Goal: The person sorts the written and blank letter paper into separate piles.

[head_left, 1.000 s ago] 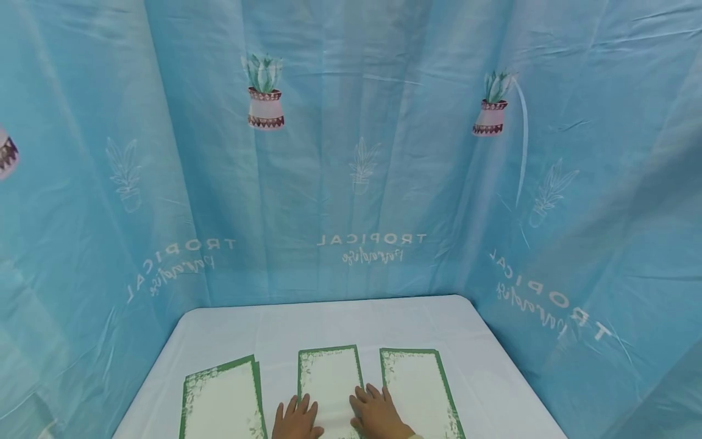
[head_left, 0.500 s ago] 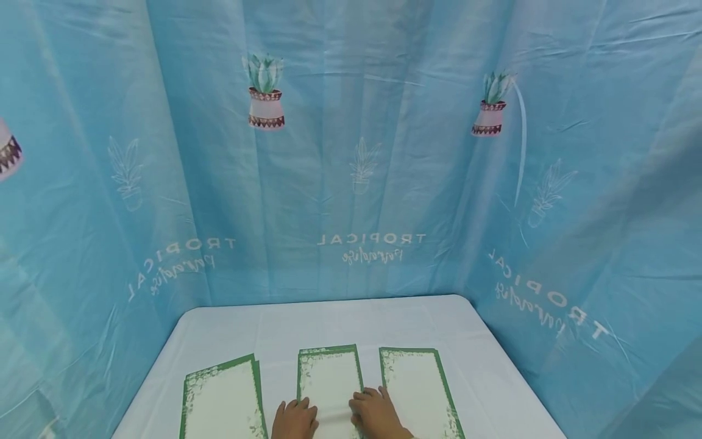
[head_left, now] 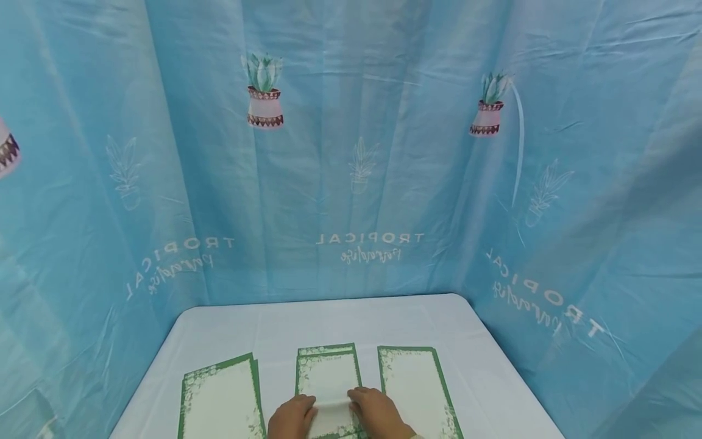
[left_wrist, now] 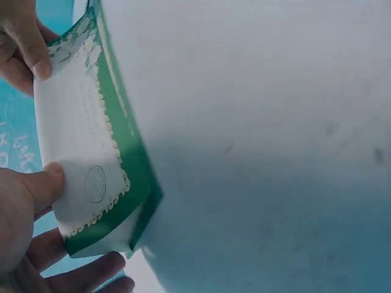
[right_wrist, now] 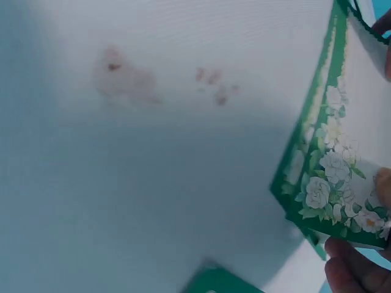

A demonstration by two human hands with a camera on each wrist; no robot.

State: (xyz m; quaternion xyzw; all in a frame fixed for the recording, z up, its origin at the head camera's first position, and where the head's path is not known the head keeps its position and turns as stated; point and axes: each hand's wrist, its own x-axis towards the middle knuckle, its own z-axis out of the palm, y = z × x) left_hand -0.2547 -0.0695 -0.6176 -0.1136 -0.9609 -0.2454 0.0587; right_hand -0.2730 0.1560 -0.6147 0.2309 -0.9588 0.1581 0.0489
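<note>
A white paper sheet [head_left: 329,377] with a green floral border lies in the middle of the table, on another sheet whose far edge [head_left: 315,349] shows behind it. My left hand [head_left: 290,419] pinches its left side. In the left wrist view the thumb [left_wrist: 47,183] lies on top, with fingers at the underside. My right hand [head_left: 378,414] grips the right side likewise; the right wrist view has its fingers [right_wrist: 348,268] at the flowered corner. Between the hands the sheet bows up in a soft ridge. The sheet's near part is mostly hidden in the head view.
Slightly offset bordered sheets [head_left: 222,399] lie to the left, and more sheets [head_left: 414,390] lie to the right, close to my right hand. All rest on a white-covered table [head_left: 340,320]. Blue printed curtains [head_left: 362,207] enclose its back and sides.
Both hands have gone from spread fingers on the sheet to gripping its sides. The top sheet has slid towards me, baring the far edge of the one beneath.
</note>
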